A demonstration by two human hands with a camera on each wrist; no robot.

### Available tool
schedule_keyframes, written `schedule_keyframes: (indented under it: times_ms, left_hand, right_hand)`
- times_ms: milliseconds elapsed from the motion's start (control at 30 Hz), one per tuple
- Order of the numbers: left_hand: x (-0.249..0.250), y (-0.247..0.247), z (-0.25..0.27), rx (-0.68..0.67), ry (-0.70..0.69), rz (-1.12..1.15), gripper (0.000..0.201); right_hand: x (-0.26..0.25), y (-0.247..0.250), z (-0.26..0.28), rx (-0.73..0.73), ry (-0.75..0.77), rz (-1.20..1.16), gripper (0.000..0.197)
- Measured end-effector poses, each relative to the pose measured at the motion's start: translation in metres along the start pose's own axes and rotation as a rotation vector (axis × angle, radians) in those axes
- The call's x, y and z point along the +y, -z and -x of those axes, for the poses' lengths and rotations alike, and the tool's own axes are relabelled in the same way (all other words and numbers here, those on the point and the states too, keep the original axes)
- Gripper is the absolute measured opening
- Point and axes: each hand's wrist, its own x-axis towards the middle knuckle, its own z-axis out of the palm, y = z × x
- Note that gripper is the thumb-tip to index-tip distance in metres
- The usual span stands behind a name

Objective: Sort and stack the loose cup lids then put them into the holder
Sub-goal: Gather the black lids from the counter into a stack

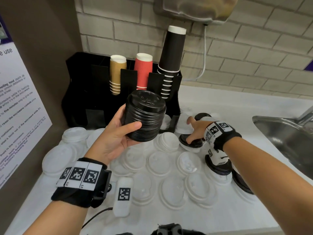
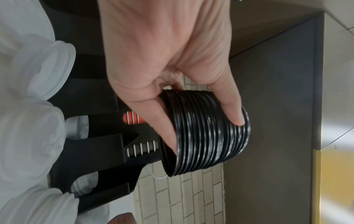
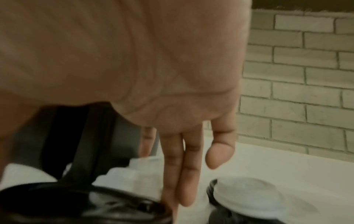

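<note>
A tall stack of black lids (image 1: 144,118) is gripped sideways in the left hand (image 1: 111,138) before the holder (image 1: 79,92); a loose black lid (image 1: 190,141) on the surface (image 1: 220,217) is touched by the right hand's (image 1: 197,131) straight fingers (image 3: 172,166) — a slackened grip could spill the stack.

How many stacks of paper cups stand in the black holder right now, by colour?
Tan ribbed paper cup stack: 1
Red ribbed paper cup stack: 1
Black paper cup stack with white rims: 1
Total: 3
</note>
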Motion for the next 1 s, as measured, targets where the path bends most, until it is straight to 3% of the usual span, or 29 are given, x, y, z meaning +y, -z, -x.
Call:
schedule_keyframes:
  times_ms: [100,200,267,367,467,533,700,1000]
  left_hand:
    - [-0.001,-0.004,-0.001,-0.011,0.008,0.0,0.069]
    - [-0.004,-0.009,-0.002,-0.021,0.019,-0.002,0.071]
    - [-0.005,-0.012,-0.002,-0.032,0.031,0.01,0.071]
    - [-0.008,-0.018,-0.002,-0.06,0.061,0.044,0.084]
    - [-0.012,-0.024,0.0,-0.078,0.092,0.079,0.096]
    - [-0.015,-0.028,0.0,-0.084,0.113,0.082,0.094]
    - [-0.021,-0.03,0.0,-0.084,0.128,0.079,0.054]
    - [-0.023,-0.032,0.003,-0.1,0.143,0.052,0.06]
  right_hand:
    - [0.004,0.017,0.014,-0.01,0.048,-0.009,0.073]
    - [0.008,0.028,0.03,0.047,0.092,-0.144,0.08]
    - [0.009,0.032,0.041,0.116,0.143,-0.266,0.068]
    - [0.004,0.03,0.056,0.251,0.252,-0.607,0.03]
    - [-0.009,0.029,0.079,0.297,0.403,-0.997,0.027]
    - [-0.017,0.031,0.092,0.296,0.51,-1.106,0.03]
    - [-0.032,0.039,0.122,0.404,0.672,-1.074,0.05]
    - [-0.054,0.048,0.147,0.515,0.751,-0.778,0.045]
